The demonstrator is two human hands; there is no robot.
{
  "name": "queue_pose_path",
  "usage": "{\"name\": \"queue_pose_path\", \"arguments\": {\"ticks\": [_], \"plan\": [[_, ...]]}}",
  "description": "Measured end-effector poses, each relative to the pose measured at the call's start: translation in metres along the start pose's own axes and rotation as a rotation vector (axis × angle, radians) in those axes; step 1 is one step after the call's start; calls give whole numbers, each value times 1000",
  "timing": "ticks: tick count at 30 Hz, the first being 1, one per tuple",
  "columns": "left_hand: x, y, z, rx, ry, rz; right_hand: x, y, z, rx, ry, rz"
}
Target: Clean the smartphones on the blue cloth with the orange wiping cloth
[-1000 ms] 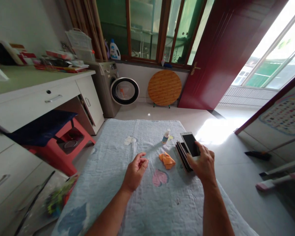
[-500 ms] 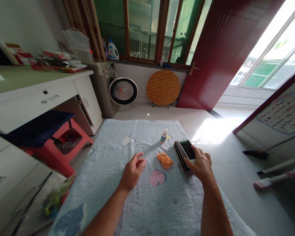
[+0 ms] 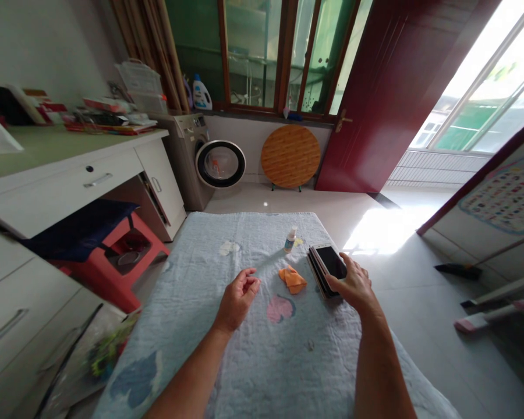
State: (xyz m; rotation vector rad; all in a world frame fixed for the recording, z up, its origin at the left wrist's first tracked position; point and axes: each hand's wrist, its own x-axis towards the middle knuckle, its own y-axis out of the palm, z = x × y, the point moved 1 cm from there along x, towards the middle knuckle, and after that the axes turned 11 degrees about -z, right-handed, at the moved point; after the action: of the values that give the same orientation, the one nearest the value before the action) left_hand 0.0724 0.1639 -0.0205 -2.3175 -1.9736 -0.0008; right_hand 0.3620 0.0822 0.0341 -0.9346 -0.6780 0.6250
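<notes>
My right hand [image 3: 356,284] grips the near end of a white-edged smartphone [image 3: 330,262], thumb on one side and fingers on the other. That phone has a dark screen and lies on top of a stack of phones [image 3: 315,273]. Over the cloth, my left hand [image 3: 239,297] is loosely curled, with nothing visible in its fingers. Between the hands lies a crumpled orange cloth [image 3: 293,280]. Beyond it stands a small spray bottle [image 3: 290,240], white-topped with a blue label.
A pale blue quilted cover [image 3: 262,361] with heart patterns spreads beneath everything. To the left are a red stool [image 3: 133,256] and a white desk [image 3: 117,169]. Behind stand a washing machine [image 3: 187,166] with its door open, a round wooden tabletop [image 3: 290,157] and a red door [image 3: 375,105].
The right hand keeps its grip on the top phone, which seems to have shifted slightly toward the stack. The left hand stays curled in nearly the same place. The view has tilted slightly.
</notes>
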Motion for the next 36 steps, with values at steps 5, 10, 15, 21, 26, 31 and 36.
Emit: {"name": "queue_pose_path", "arguments": {"ticks": [5,10,15,21,26,31,36], "plan": [[3,1,-1,12,-44,-4,2,-5,-4,199,41,74],[9,8,-23,17,-113,-28,16,-10,-25,472,218,24],[-6,52,-73,-226,-65,112,36,-4,-37,831,370,12],[-18,129,-87,-534,-498,271,35,10,-33,1055,597,153],[-13,169,-76,-675,-709,207,27,12,-26,1050,522,285],[-11,196,-65,-630,-797,143,26,10,-18,963,493,251],[-5,212,-58,-573,-869,101,27,11,-16,960,502,272]]}}
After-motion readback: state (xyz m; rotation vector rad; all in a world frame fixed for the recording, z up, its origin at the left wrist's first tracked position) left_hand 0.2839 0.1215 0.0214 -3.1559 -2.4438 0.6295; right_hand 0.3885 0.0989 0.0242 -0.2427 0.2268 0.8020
